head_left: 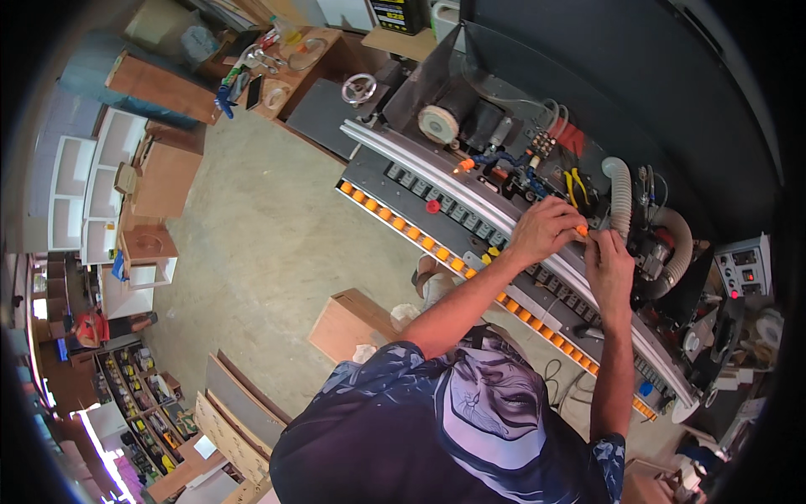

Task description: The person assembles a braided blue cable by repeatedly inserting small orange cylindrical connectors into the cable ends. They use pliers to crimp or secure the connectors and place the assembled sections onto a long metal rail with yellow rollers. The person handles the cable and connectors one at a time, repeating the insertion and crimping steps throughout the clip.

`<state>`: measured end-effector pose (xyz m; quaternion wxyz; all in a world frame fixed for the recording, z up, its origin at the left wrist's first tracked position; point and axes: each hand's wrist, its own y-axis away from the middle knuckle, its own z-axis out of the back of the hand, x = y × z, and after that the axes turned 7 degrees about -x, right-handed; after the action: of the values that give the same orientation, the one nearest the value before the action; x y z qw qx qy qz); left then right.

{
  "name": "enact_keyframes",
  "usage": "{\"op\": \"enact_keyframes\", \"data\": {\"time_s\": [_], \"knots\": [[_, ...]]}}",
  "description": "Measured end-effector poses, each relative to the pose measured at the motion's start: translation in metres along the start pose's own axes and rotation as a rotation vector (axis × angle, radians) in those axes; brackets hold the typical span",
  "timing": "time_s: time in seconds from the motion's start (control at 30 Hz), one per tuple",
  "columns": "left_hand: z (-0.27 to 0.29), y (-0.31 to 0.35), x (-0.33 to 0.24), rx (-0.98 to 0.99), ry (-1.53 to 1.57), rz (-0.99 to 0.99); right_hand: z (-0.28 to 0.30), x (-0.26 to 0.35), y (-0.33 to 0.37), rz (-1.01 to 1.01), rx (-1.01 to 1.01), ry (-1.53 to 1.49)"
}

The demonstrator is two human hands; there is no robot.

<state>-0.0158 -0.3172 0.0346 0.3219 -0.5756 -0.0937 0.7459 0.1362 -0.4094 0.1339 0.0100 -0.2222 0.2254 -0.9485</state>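
Both my hands reach over the long machine (495, 210), past its silver rail (437, 172). My left hand (541, 231) has its fingers bent and pinched at a small orange piece (581, 230), whose kind I cannot make out. Just to the right, my right hand (610, 262) is closed, its fingertips close to the same piece; what they grip is hidden. Behind the hands lie pliers with yellow handles (578, 186). A ribbed grey hose (619, 189) rises beside them. Another orange-tipped fitting (464, 166) sits farther left on the machine.
Orange rollers (403, 227) line the machine's near edge, with a red knob (432, 206) above them. A control box (743, 267) stands at right. A cardboard box (357, 323) sits on the floor. A wooden bench (306, 63) stands at the back. Another person (92, 328) is at far left.
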Motion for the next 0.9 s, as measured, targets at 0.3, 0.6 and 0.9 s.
{"op": "enact_keyframes", "data": {"time_s": [0.3,0.6,0.9], "knots": [[-0.006,-0.005,0.003,0.005,-0.047,-0.06,-0.023,-0.025,0.03,-0.587,-0.32,-0.838],[-0.001,-0.02,0.012,0.074,-0.142,-0.102,-0.056,-0.018,0.025,-0.598,-0.108,-0.92],[-0.001,-0.013,0.029,0.076,-0.151,-0.096,-0.08,-0.007,0.004,-0.275,-0.278,-0.42]]}}
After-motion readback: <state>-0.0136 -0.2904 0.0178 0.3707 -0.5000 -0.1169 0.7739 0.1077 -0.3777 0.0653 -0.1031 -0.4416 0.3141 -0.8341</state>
